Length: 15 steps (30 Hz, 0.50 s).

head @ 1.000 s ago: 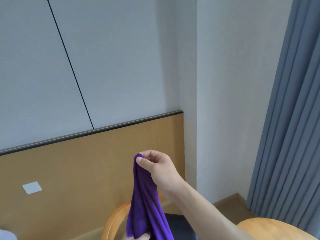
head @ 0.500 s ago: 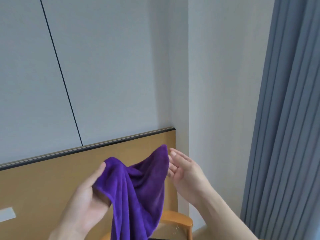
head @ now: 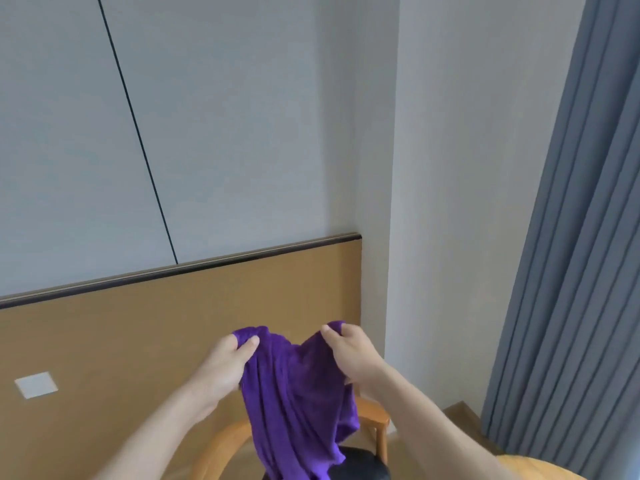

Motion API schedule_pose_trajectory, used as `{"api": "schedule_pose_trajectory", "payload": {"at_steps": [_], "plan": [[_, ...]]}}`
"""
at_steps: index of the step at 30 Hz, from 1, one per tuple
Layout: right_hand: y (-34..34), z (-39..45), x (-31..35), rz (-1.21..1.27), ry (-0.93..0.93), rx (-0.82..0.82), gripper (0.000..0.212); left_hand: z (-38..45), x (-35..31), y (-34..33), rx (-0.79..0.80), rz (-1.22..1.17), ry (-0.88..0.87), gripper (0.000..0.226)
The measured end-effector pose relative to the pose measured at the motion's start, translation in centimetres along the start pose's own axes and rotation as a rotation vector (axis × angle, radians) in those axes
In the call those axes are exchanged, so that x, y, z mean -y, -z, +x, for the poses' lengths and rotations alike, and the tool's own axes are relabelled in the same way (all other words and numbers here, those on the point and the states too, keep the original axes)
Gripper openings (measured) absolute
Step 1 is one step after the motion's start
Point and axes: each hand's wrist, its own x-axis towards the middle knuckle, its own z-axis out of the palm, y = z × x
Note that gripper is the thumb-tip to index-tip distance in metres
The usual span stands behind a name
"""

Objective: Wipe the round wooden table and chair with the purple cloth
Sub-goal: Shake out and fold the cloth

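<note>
Cloth (head: 298, 393) up in the air at six o'clock of the view, pinched at two top corners and hanging in soft, deep folds, a plush purple weave that drapes easily and bunches where it is gripped. Left hand (head: 227, 367) has thumb and fingers curled round the corner at nine o'clock of the cloth; right hand (head: 349, 355) grips the corner at three o'clock, fingers tucked over the edge. No wiping yet by the look of it: this reads as the spreading or folding step, getting the cloth into a usable pad. Below it, the chair (head: 372, 412) shows a curved, smooth wooden rail and a dark seat pad, partly hidden behind the hanging cloth. Table (head: 540, 471) only peeks in at five o'clock, a rounded, pale wood edge. Next move, I'd judge, calls for gathering the cloth into one hand and bringing it down flat onto a wooden surface, with enough fabric under the palm to press evenly.
</note>
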Motion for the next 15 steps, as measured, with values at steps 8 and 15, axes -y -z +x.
{"api": "schedule_pose_trajectory", "payload": {"at_steps": [8, 15], "plan": [[8.2, 0.6, 7.1, -0.187, 0.125, -0.058, 0.041, 1.6, -7.0, 4.2, -0.086, 0.451, -0.067, 0.043], [10.7, -1.1, 5.1, 0.024, -0.010, 0.256, 0.034, 0.9, -8.0, 4.3, 0.226, -0.609, -0.076, 0.036]]}}
